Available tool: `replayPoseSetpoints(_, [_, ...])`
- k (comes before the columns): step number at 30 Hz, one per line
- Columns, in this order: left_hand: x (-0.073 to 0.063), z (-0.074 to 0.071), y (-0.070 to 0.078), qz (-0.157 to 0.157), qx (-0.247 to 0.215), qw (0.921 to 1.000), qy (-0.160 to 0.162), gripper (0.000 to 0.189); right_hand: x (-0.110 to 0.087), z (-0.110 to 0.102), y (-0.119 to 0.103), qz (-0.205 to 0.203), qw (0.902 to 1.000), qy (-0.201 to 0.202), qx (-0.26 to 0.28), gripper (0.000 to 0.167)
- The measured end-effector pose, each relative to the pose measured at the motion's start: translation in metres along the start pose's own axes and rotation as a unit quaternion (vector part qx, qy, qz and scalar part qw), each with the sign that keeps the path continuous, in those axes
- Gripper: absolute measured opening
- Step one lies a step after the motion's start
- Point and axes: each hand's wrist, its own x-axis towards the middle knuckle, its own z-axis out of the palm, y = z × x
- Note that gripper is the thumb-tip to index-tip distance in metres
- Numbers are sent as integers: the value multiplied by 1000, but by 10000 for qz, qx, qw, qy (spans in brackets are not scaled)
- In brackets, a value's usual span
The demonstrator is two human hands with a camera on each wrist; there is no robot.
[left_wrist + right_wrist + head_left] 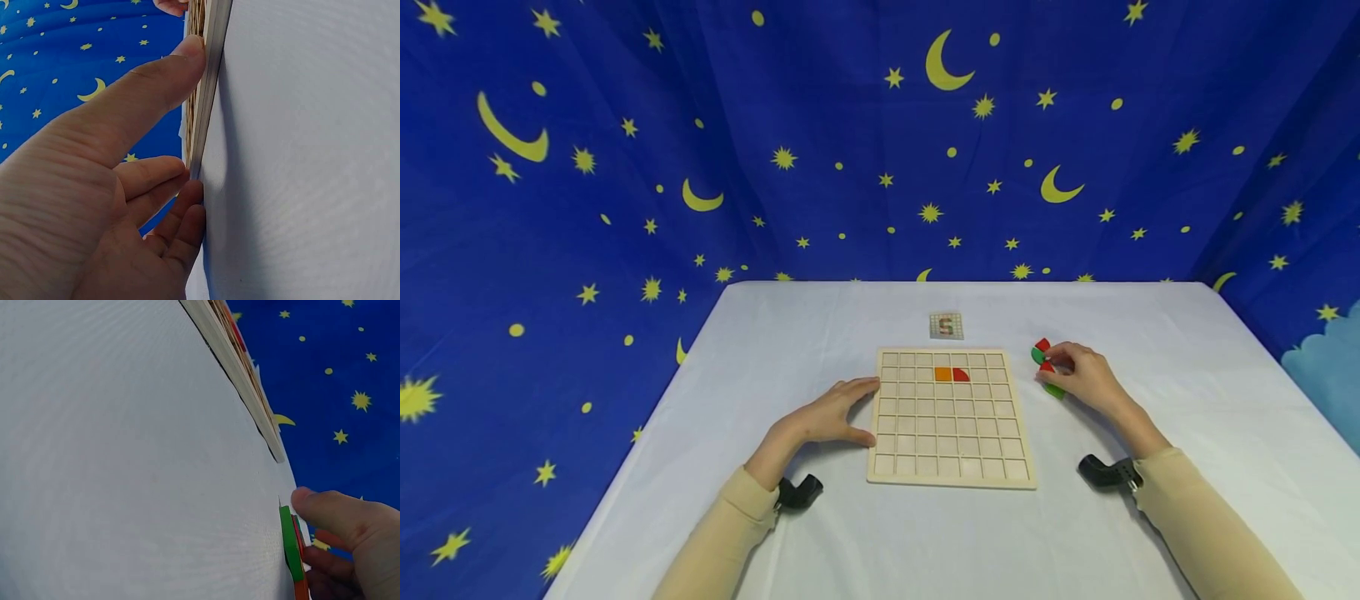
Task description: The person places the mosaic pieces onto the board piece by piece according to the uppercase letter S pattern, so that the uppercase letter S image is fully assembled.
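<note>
A square wooden grid board lies on the table between both hands. Set in its upper cells are an orange square tile and, beside it, a red quarter-round tile. My left hand rests against the board's left edge, thumb and fingers spread; the left wrist view shows the thumb at the rim. To the right of the board, my right hand pinches a red tile between thumb and fingertips. Close around it are a green tile, another red tile and a light green tile.
Behind the board lies a small card with a printed grid pattern. A white cloth covers the table. Blue curtain with yellow stars and moons hangs behind and at the sides. An orange piece shows low in the right wrist view.
</note>
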Motion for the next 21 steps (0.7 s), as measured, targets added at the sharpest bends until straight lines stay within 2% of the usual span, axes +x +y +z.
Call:
replayPoseSetpoints(6, [0, 1, -1, -14, -27, 10000, -10, 95, 0, 0, -1, -208, 9997, -54, -62, 28])
replayPoseSetpoints(13, [-1, 1, -1, -43, -43, 10000, -6, 95, -1, 1, 3, -334, 9994, -23, -54, 27])
replayPoseSetpoints(21, [-1, 0, 0, -67, -67, 10000, -6, 95, -1, 2, 9, -682, 9977, 20, 15, 17])
